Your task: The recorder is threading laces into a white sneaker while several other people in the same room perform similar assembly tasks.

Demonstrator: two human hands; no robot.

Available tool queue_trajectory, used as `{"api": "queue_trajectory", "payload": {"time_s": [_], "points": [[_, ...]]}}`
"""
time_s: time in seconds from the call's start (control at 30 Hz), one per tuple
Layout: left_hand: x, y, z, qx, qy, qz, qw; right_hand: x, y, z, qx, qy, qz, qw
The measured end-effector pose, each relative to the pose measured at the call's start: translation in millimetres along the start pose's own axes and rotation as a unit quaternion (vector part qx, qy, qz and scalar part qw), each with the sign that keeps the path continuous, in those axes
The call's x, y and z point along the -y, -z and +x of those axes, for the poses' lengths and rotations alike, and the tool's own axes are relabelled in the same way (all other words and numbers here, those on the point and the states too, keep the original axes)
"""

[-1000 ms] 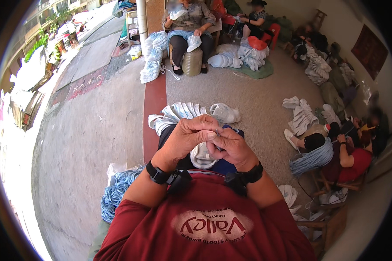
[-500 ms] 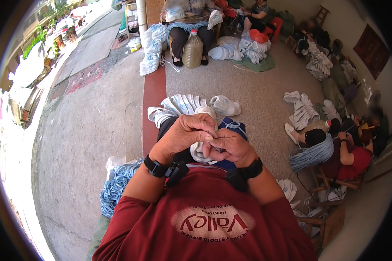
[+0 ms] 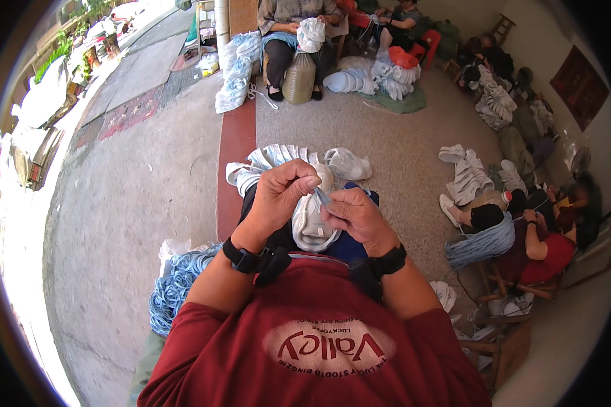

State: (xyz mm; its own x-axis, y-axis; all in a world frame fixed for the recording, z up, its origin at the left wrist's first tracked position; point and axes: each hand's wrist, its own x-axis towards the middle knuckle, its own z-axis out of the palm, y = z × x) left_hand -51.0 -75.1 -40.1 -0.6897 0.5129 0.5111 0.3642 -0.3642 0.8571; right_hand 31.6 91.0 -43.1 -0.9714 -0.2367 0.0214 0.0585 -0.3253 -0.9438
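Note:
Above my lap, my left hand [image 3: 282, 197] pinches a pale blue shoelace [image 3: 322, 196] between thumb and fingertips. The fingers of my right hand [image 3: 361, 217] are closed on the same lace, a little lower and to the right. Only a short stretch of it shows between the hands. Beneath them, a white shoe [image 3: 312, 229] rests on my lap, partly hidden by both hands. Just beyond it stands a row of white shoes [image 3: 278, 157], with one more white shoe [image 3: 348, 164] to the right.
A heap of blue laces [image 3: 180, 290] lies at my left side. Ahead, a seated person holds a white shoe [image 3: 311, 34] above a large plastic bottle [image 3: 299, 80]. On the right, another person sits beside a bundle of blue laces [image 3: 480, 242] and stacked white shoes [image 3: 470, 174].
My hands have drawn slightly apart, the left one rising, and the blue lace now shows between them. More of the shoe on my lap is visible. The person ahead has lifted a white shoe.

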Motion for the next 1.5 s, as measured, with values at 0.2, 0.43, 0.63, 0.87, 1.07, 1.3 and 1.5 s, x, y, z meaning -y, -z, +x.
{"api": "queue_trajectory", "payload": {"time_s": [0.2, 0.43, 0.63, 0.87, 1.07, 1.3, 1.5], "points": [[73, -11, -20, 0.144, -0.039, 0.418, 0.896, 61, 38, 31, -0.195, 0.176, -0.172, 0.949], [115, 1, -45, 0.208, -0.083, 0.437, 0.871, 287, -62, -8, -0.012, 0.492, -0.052, 0.869], [124, 5, -46, 0.208, -0.081, 0.384, 0.896, 255, -116, 15, 0.000, 0.490, -0.078, 0.868], [115, -20, -33, 0.073, 0.114, 0.491, 0.861, 230, -140, 30, 0.014, 0.482, -0.095, 0.871], [153, -21, -22, 0.057, 0.168, 0.524, 0.833, 229, -134, 21, 0.007, 0.482, -0.119, 0.868], [158, -7, -28, 0.014, 0.209, 0.512, 0.833, 253, -83, -14, 0.014, 0.480, -0.133, 0.867], [149, -20, -19, 0.020, 0.208, 0.476, 0.854, 281, -80, 3, 0.000, 0.480, -0.187, 0.857]]}}
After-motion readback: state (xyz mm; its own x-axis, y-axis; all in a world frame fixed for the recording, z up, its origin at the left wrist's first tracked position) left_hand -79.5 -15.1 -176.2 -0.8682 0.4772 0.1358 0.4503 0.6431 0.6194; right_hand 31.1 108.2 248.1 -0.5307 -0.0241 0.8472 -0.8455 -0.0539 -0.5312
